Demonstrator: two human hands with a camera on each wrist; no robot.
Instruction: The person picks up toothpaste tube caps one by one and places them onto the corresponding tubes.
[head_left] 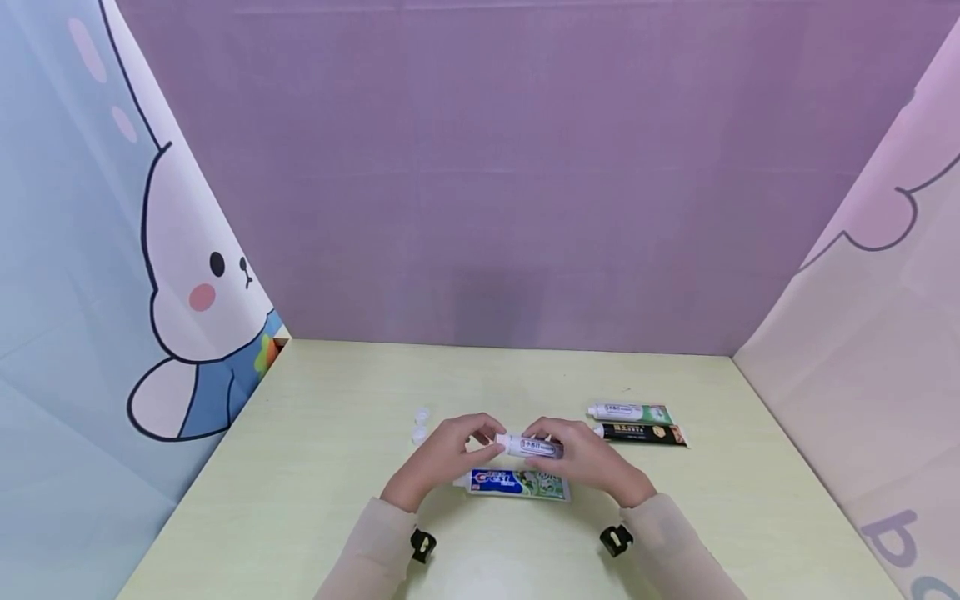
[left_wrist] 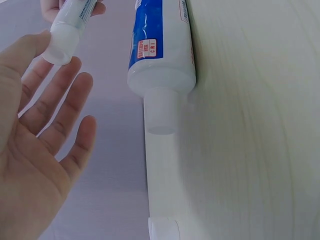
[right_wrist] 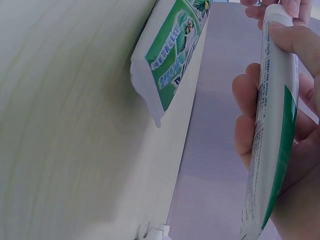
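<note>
My right hand (head_left: 588,457) grips a white and green toothpaste tube (right_wrist: 275,115), held raised above the table with its cap end to the left. At that end, the thumb and fingertips of my left hand (head_left: 448,448) pinch the white cap (left_wrist: 61,47). The other left fingers are spread out, as the left wrist view shows. Just in front of both hands, a blue, green and white toothpaste tube (head_left: 517,483) lies on the table, its white cap toward the left.
Two small white round pieces (head_left: 420,435) lie left of my left hand. Off to the right are a white and green tube (head_left: 630,413) and a black tube (head_left: 641,433), side by side. A purple panel (head_left: 495,183) rises behind the pale table (head_left: 262,500).
</note>
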